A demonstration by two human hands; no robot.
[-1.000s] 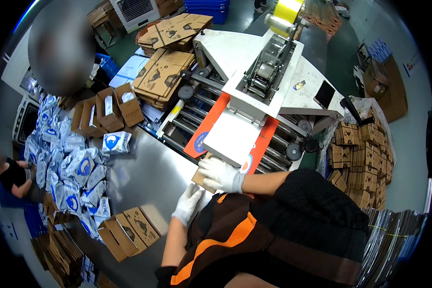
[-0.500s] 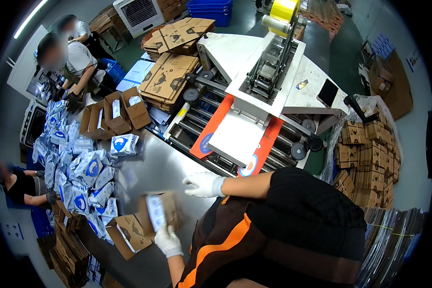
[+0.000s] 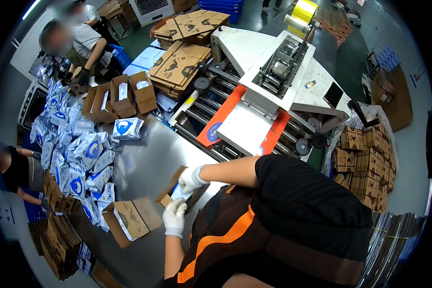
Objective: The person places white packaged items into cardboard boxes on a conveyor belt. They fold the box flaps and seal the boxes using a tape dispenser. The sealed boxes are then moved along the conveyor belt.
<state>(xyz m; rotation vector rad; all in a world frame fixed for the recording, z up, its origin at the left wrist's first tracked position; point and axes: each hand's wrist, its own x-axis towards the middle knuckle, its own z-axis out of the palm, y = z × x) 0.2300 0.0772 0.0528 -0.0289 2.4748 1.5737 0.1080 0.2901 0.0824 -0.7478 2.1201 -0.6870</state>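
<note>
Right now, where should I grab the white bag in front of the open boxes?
Probably squeeze the white bag by its right end, coming from the right: the bag pile crowds its left, the open boxes stand behind, and its chunky shape looks squeezable.

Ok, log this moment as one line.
left hand: at open carton | right hand: at same carton | neighbouring carton: open, on metal table | white-blue packets: piled at left

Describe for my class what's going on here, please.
A person's white-gloved right hand is over an open cardboard box on a metal table. The left hand, also gloved, is at the box's near side. White-and-blue packets are piled to the left; a white machine with rollers stands beyond.
</note>
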